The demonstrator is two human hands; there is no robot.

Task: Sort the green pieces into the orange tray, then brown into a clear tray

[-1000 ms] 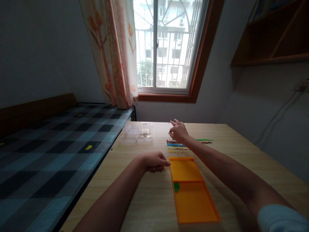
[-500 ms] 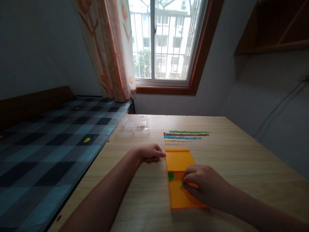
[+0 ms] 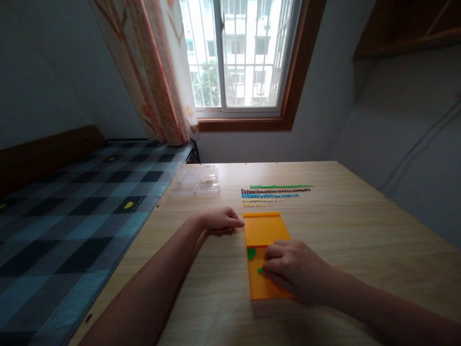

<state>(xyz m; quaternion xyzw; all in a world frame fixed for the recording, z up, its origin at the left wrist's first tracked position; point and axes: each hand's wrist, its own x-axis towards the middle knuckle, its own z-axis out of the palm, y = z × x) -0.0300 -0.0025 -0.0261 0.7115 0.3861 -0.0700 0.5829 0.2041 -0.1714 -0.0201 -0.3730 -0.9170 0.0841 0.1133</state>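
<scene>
An orange tray (image 3: 264,228) with two compartments lies on the wooden table (image 3: 342,230). My right hand (image 3: 291,269) rests over its near compartment, fingertips pinching a small green piece (image 3: 260,271). A few green pieces (image 3: 251,253) sit in the near compartment's far left corner. My left hand (image 3: 221,222) lies loosely curled on the table, touching the tray's left edge. Beyond the tray, rows of small pieces (image 3: 275,192) in green, dark red, blue and yellow are lined up.
Clear plastic boxes (image 3: 197,179) stand at the table's far left. A bed with a checked cover (image 3: 72,202) adjoins the table's left side. A window (image 3: 234,53) and a curtain (image 3: 151,72) are behind; a wooden shelf (image 3: 410,29) hangs at upper right.
My right hand came back from the rows of pieces to the tray's near compartment, carrying a small green piece. The view tilted down. My left hand stayed by the tray.
</scene>
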